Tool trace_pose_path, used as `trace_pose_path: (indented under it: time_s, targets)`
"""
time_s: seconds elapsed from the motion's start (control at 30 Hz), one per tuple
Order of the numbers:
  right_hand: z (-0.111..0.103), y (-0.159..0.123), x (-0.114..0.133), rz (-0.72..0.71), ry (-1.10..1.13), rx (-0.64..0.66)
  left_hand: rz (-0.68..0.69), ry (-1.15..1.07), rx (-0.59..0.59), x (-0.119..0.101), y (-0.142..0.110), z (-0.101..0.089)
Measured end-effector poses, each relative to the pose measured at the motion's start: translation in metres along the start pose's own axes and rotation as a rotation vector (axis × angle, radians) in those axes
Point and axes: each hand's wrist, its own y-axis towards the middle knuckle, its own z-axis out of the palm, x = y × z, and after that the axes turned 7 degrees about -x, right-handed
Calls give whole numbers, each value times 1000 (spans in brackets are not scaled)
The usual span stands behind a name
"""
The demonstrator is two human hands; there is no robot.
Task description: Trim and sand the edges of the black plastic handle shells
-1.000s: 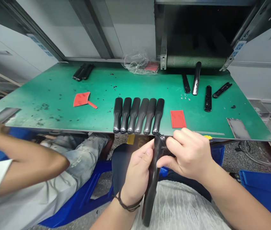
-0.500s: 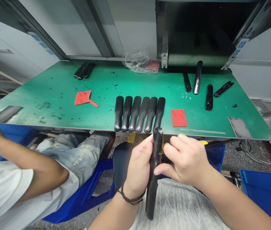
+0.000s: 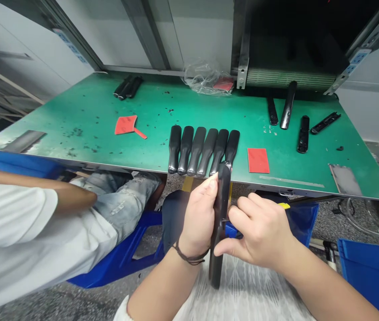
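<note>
My left hand [image 3: 200, 216] is closed around a long black plastic handle [image 3: 222, 191], which stands nearly upright over my lap just off the table's front edge. On its right side is my right hand [image 3: 259, 229], fingers curled round a slim knife-like tool whose yellow end [image 3: 284, 206] sticks out behind the knuckles. Its thin tip meets the handle's edge, and the right thumb presses lower on the handle. Most of the tool is hidden by my fingers. Beyond my hands, several similar black handles [image 3: 194, 151] lie side by side at the green table's [image 3: 135, 156] front edge.
Red squares [image 3: 258, 160] [image 3: 125, 125] lie on the table. Loose black pieces [image 3: 303, 133] are at right, below a conveyor opening [image 3: 289, 78]. A clear plastic bag [image 3: 202, 78] sits at the back. At left sits a co-worker in a white shirt [image 3: 42, 240]. Blue bins [image 3: 370, 276] stand at right.
The camera view has shifted, moving the table rightward and slightly up. The held handle is raised a little and more upright. The co-worker's forearm has moved mostly out of view at left.
</note>
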Motion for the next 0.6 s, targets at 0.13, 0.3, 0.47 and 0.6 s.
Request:
trace_pose_path:
  time_s: [0.13,0.3,0.47,0.6]
  targets:
    - [0,-1,2,-6,-6,2,-41,-52,19,0,0,1]
    - [2,-4,4,-13,-1,30,-83,-82,-1,-3,0,2]
    - [1,-6,7,-47,4,35,-137,-123,6,-9,1,7]
    - [-1,-7,8,-62,-4,39,-168,-133,-1,-11,2,9]
